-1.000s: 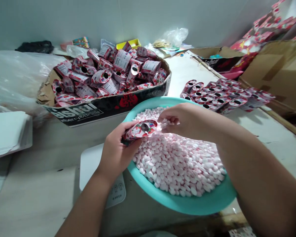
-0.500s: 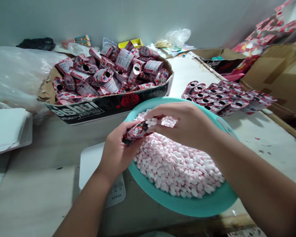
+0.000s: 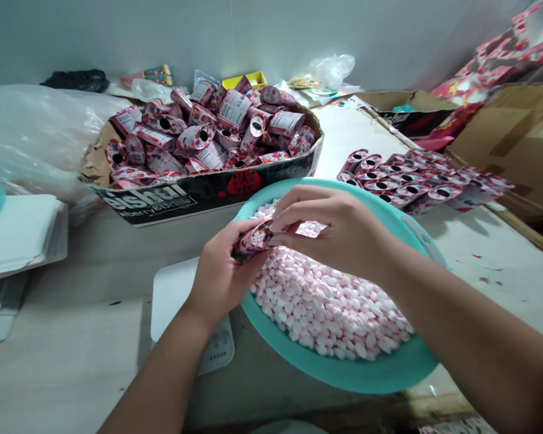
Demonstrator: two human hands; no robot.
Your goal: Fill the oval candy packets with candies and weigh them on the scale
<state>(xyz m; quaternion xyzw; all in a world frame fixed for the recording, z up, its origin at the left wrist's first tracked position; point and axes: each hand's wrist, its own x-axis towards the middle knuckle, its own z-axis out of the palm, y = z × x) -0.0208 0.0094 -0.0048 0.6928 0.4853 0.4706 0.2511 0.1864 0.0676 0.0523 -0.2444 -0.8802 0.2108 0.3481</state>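
My left hand (image 3: 224, 265) is wrapped round a small printed candy packet (image 3: 254, 239) in red and pink, tilted with its mouth to the right. My right hand (image 3: 330, 226) is at that mouth, thumb and fingers pinched together and covering the opening. What the right fingers hold, if anything, is hidden. Both hands are over the left part of a turquoise basin (image 3: 344, 381) of pale pink and white candies (image 3: 326, 307).
Behind the basin stands a cut-down black carton (image 3: 158, 202) heaped with similar packets (image 3: 233, 108). More packets (image 3: 407, 181) stand upright in rows at the right. A white scale (image 3: 174, 295) lies left of the basin. White cards (image 3: 18, 232) are stacked at far left.
My right fingers have moved onto the packet's mouth. The candies seen between them before are now out of sight. My left hand keeps its hold; the view has shifted slightly.
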